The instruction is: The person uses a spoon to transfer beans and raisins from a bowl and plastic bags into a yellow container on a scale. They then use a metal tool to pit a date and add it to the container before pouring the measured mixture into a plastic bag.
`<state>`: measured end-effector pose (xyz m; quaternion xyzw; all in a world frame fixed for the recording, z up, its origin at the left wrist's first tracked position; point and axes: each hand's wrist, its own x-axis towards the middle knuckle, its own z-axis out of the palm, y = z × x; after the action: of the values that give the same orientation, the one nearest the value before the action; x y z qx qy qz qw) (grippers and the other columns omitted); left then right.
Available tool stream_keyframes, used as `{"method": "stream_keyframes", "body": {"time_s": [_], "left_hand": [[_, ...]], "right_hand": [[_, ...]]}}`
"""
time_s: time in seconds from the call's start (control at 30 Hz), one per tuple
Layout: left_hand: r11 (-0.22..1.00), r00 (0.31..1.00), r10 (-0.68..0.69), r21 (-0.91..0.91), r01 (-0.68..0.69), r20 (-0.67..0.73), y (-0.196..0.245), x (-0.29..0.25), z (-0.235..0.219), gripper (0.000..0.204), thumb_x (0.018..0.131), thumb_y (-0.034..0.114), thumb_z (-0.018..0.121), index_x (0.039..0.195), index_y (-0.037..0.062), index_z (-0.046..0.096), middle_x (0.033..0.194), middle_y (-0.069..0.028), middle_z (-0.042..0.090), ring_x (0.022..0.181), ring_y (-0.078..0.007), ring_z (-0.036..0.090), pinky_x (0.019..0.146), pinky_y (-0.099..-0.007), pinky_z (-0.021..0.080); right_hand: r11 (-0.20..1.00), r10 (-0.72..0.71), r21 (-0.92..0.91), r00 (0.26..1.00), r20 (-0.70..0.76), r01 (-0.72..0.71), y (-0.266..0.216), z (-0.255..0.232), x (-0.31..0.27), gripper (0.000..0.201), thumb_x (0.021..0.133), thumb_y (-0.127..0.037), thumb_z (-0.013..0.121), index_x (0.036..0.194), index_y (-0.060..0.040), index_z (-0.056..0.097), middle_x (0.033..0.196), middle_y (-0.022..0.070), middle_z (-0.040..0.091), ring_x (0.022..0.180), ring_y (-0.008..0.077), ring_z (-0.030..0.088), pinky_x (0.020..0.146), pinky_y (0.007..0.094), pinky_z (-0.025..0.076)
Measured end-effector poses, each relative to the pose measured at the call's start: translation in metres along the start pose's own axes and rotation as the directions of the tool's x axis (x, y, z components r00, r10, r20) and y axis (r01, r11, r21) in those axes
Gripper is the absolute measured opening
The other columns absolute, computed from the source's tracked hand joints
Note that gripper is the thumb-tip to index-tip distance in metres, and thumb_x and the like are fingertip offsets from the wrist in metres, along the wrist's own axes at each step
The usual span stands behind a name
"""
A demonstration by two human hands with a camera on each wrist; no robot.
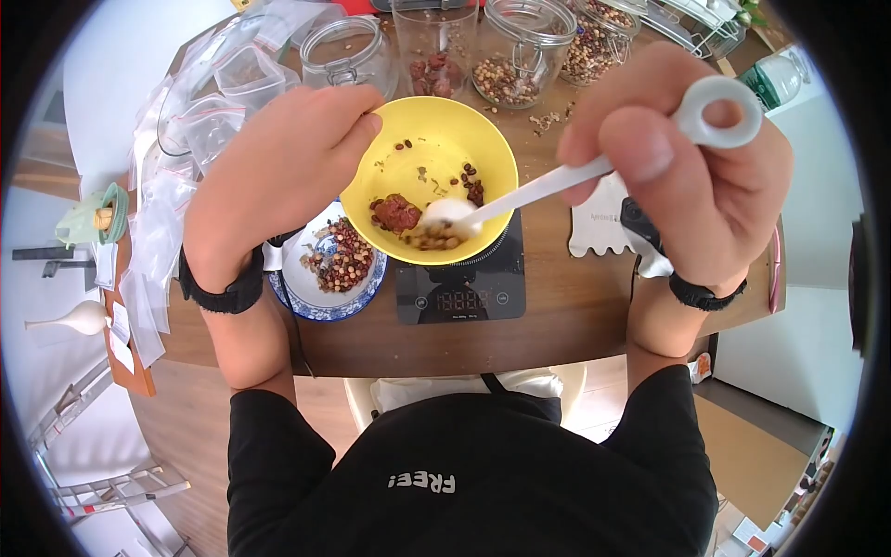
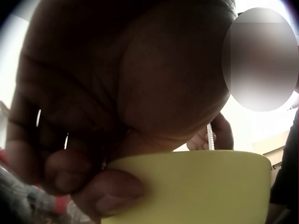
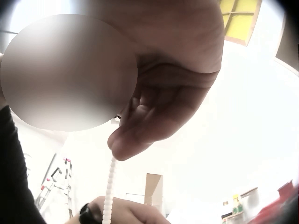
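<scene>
A yellow bowl is above the black kitchen scale, its rim gripped by my left hand at the upper left. In the left wrist view my fingers lie curled against the bowl's wall. Inside are a dark red lump, dark beans and some pale brown beans. My right hand pinches a white spoon by its handle, the ring end up; its blurred head is low in the bowl beside the beans. The right wrist view shows the ridged handle below my fingertips.
A blue-rimmed plate of mixed beans stands left of the scale. Behind the bowl are glass jars and a clear container. Plastic bags cover the left side; a white serrated packet lies at right.
</scene>
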<state>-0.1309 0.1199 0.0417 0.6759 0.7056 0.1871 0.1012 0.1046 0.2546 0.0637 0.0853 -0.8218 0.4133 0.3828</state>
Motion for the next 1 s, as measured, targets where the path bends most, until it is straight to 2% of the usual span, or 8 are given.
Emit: {"method": "stream_keyframes", "body": {"time_s": [0.03, 0.07, 0.2, 0.27, 0.37, 0.57, 0.9, 1.0], "left_hand": [[1.0, 1.0, -0.006, -0.007, 0.006, 0.003, 0.0, 0.0, 0.0, 0.022, 0.097, 0.016, 0.048, 0.094, -0.0032, 0.058, 0.08, -0.0251, 0.061, 0.079, -0.0451, 0.059, 0.069, -0.0509, 0.046], [1.0, 1.0, -0.013, -0.015, 0.013, 0.007, 0.001, 0.0, 0.001, 0.022, 0.097, 0.016, 0.048, 0.094, -0.0032, 0.058, 0.08, -0.025, 0.061, 0.079, -0.0451, 0.059, 0.07, -0.0508, 0.046], [1.0, 1.0, 0.008, 0.027, -0.007, -0.02, 0.0, -0.002, 0.0, 0.022, 0.097, 0.016, 0.048, 0.094, -0.0032, 0.059, 0.08, -0.0248, 0.061, 0.08, -0.0448, 0.059, 0.07, -0.0509, 0.046], [1.0, 1.0, 0.006, 0.024, -0.005, -0.029, 0.0, -0.002, 0.0, 0.022, 0.097, 0.016, 0.047, 0.095, -0.0032, 0.058, 0.08, -0.0247, 0.061, 0.079, -0.0447, 0.059, 0.07, -0.0513, 0.046], [1.0, 1.0, -0.004, 0.013, 0.004, -0.029, 0.0, -0.001, 0.001, 0.023, 0.097, 0.016, 0.047, 0.096, -0.0031, 0.059, 0.079, -0.0247, 0.061, 0.079, -0.0447, 0.059, 0.07, -0.0513, 0.046], [0.999, 0.999, -0.032, 0.02, 0.031, 0.041, 0.001, -0.002, -0.004, 0.025, 0.099, 0.018, 0.05, 0.107, -0.0027, 0.061, 0.084, -0.0242, 0.062, 0.082, -0.0428, 0.06, 0.073, -0.0439, 0.047], [1.0, 0.999, 0.015, 0.026, -0.014, -0.037, 0.0, -0.001, -0.001, 0.024, 0.097, 0.016, 0.048, 0.096, -0.0039, 0.06, 0.082, -0.0249, 0.063, 0.081, -0.0448, 0.06, 0.072, -0.0509, 0.047], [0.997, 0.996, -0.077, 0.035, 0.076, 0.049, 0.0, -0.001, -0.005, 0.025, 0.099, 0.019, 0.05, 0.108, -0.0017, 0.061, 0.088, -0.0247, 0.063, 0.087, -0.0435, 0.06, 0.075, -0.0451, 0.047]], "right_hand": [[0.987, -0.022, 0.157, 0.999, -0.028, 0.027, 0.003, 0.003, -0.002, 0.019, 0.097, -0.006, 0.057, 0.089, 0.0076, 0.067, 0.085, 0.0196, 0.069, 0.065, 0.0221, 0.07, 0.058, 0.0269, 0.054], [0.992, 0.012, -0.124, 0.995, 0.103, 0.001, -0.007, -0.006, 0.0, 0.019, 0.098, -0.007, 0.056, 0.091, 0.0077, 0.067, 0.086, 0.0195, 0.069, 0.064, 0.0225, 0.07, 0.057, 0.0272, 0.054], [0.97, -0.026, -0.239, 0.997, 0.079, 0.044, -0.002, -0.001, 0.005, 0.022, 0.1, -0.009, 0.056, 0.091, 0.0076, 0.067, 0.088, 0.0182, 0.07, 0.064, 0.0222, 0.069, 0.058, 0.0271, 0.055], [0.974, -0.034, -0.227, 0.985, -0.169, -0.005, 0.0, 0.01, 0.009, 0.02, 0.097, -0.012, 0.065, 0.084, 0.004, 0.069, 0.067, 0.0115, 0.069, 0.053, 0.0114, 0.062, 0.048, 0.0236, 0.046], [0.967, -0.032, -0.254, 0.996, -0.088, 0.009, -0.004, -0.005, 0.001, 0.026, 0.102, -0.014, 0.055, 0.092, 0.008, 0.066, 0.09, 0.017, 0.07, 0.065, 0.0212, 0.069, 0.058, 0.027, 0.055], [0.966, -0.036, -0.259, 0.993, -0.112, 0.005, -0.009, -0.006, 0.001, 0.031, 0.104, -0.018, 0.053, 0.094, 0.0082, 0.066, 0.092, 0.0171, 0.07, 0.066, 0.0205, 0.069, 0.059, 0.0282, 0.057], [0.957, -0.018, -0.288, 0.983, -0.183, -0.036, -0.008, 0.0, 0.0, 0.03, 0.103, -0.017, 0.055, 0.093, 0.0081, 0.066, 0.093, 0.0181, 0.071, 0.069, 0.0213, 0.07, 0.061, 0.0283, 0.058], [0.941, -0.036, -0.337, 0.999, -0.02, 0.028, -0.009, -0.005, 0.002, 0.027, 0.101, -0.015, 0.056, 0.09, 0.0076, 0.065, 0.089, 0.0182, 0.069, 0.067, 0.0212, 0.068, 0.059, 0.0284, 0.056]]}}
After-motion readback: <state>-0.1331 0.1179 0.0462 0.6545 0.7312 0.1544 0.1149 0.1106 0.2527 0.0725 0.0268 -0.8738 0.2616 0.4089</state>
